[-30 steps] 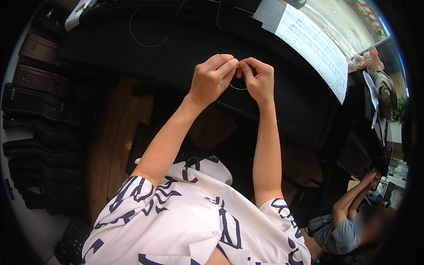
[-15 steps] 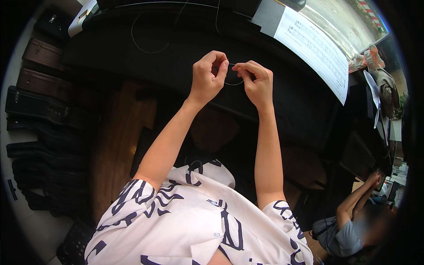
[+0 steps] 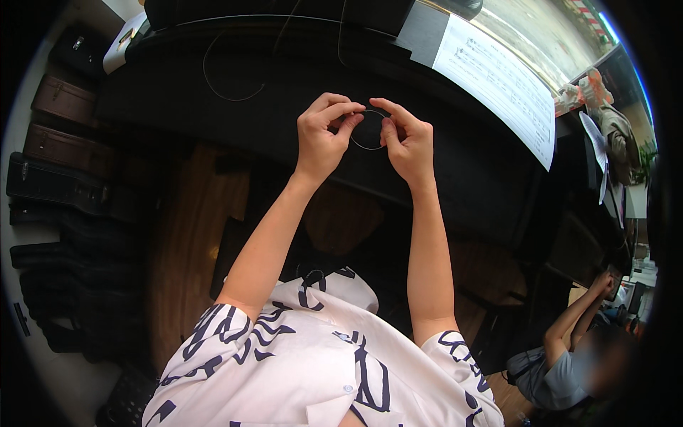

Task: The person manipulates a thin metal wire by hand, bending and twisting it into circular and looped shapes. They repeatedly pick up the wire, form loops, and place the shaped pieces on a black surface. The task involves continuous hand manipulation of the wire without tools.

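Note:
Over the black surface in front of me, my two hands hold a thin metal string bent into a small ring. My left hand pinches it between thumb and fingertips at the ring's upper left. On the other side, my right hand has its thumb against the string, the index finger stretched out above and the other fingers curled. The exact contact under the right thumb is hidden. Another thin curved string lies on the black surface beyond my left hand.
Printed sheet music lies at the far right by a window. Dark instrument cases stand in a row along the left. A brown wooden surface shows below. Another person sits at the lower right, hands raised.
My hands have moved slightly nearer to me and the ring between them shows rounder and wider. My right index finger has straightened away from its thumb. The whole view has shifted slightly.

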The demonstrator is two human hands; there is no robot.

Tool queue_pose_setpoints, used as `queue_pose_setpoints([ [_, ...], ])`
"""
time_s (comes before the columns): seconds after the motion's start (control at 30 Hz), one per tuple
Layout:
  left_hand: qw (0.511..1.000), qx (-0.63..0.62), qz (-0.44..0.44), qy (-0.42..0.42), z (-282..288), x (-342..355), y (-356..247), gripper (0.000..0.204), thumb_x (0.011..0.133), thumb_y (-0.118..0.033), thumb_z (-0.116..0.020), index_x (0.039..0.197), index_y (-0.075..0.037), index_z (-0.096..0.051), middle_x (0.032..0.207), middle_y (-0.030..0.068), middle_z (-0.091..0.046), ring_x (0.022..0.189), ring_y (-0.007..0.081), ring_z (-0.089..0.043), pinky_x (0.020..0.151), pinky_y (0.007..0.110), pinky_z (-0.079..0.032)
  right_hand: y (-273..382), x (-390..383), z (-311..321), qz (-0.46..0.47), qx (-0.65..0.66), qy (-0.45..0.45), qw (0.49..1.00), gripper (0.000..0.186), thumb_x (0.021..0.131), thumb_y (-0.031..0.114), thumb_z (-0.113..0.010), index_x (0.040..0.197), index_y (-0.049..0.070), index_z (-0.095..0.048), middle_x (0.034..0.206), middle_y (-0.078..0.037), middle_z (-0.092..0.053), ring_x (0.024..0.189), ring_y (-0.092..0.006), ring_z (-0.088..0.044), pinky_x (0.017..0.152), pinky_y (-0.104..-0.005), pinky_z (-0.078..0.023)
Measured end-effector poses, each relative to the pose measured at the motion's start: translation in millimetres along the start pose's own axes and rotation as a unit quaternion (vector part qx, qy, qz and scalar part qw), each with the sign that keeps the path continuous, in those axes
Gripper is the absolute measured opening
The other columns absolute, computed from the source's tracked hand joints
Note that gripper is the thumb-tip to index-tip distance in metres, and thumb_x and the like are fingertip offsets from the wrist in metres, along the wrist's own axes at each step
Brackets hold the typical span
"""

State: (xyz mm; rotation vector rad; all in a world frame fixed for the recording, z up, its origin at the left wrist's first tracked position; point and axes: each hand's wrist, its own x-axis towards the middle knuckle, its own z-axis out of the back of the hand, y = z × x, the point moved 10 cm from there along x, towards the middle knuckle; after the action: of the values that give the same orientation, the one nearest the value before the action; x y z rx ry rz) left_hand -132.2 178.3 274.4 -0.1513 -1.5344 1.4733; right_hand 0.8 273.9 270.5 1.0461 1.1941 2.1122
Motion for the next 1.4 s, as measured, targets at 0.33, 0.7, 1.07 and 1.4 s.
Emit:
queue_pose_setpoints([
  [0.33, 0.995, 0.063, -0.075, 0.021, -11.1, -4.9, -5.6, 0.021, 0.080, 0.012, -0.071, 0.093, -0.002, -0.078, 0.085, 0.0073, -0.068, 0.075, 0.0170, -0.070, 0.067, 0.027, -0.059, -5.0, 4.8, -0.4, 0.024, -0.069, -0.011, 0.997, 0.020, 0.087, -0.004, -0.059, 0.100, 0.001, -0.075, 0.063, -0.013, -0.065, 0.051, -0.0165, -0.062, 0.052, -0.0274, -0.045],
  [0.7, 0.971, 0.199, -0.120, 0.057, -37.8, -5.9, -13.5, 0.021, 0.076, 0.009, -0.071, 0.090, -0.006, -0.079, 0.084, 0.0071, -0.065, 0.070, 0.0213, -0.065, 0.063, 0.031, -0.054, -8.2, 8.1, 3.6, 0.025, -0.119, -0.007, 0.993, 0.019, 0.089, -0.002, -0.060, 0.103, 0.002, -0.073, 0.063, -0.014, -0.064, 0.052, -0.0186, -0.063, 0.053, -0.0297, -0.046],
  [1.07, 0.987, -0.115, 0.116, -0.010, -18.8, 3.3, 46.0, 0.009, 0.093, -0.004, -0.071, 0.101, -0.003, -0.075, 0.087, 0.0030, -0.073, 0.077, 0.0090, -0.069, 0.064, 0.020, -0.050, -18.2, 9.6, 19.3, 0.032, -0.033, -0.051, 0.998, 0.014, 0.088, -0.005, -0.062, 0.092, 0.001, -0.075, 0.068, -0.005, -0.068, 0.058, -0.0102, -0.061, 0.054, -0.0250, -0.046],
  [1.4, 0.965, -0.146, 0.160, 0.145, -43.1, 12.3, 49.9, 0.012, 0.094, -0.010, -0.072, 0.100, -0.001, -0.076, 0.080, 0.0039, -0.072, 0.068, 0.0085, -0.065, 0.060, 0.021, -0.049, -32.8, 10.5, 22.2, 0.005, 0.065, -0.012, 0.998, 0.015, 0.088, -0.005, -0.065, 0.093, 0.004, -0.076, 0.075, -0.002, -0.069, 0.062, -0.0081, -0.060, 0.057, -0.0216, -0.047],
])
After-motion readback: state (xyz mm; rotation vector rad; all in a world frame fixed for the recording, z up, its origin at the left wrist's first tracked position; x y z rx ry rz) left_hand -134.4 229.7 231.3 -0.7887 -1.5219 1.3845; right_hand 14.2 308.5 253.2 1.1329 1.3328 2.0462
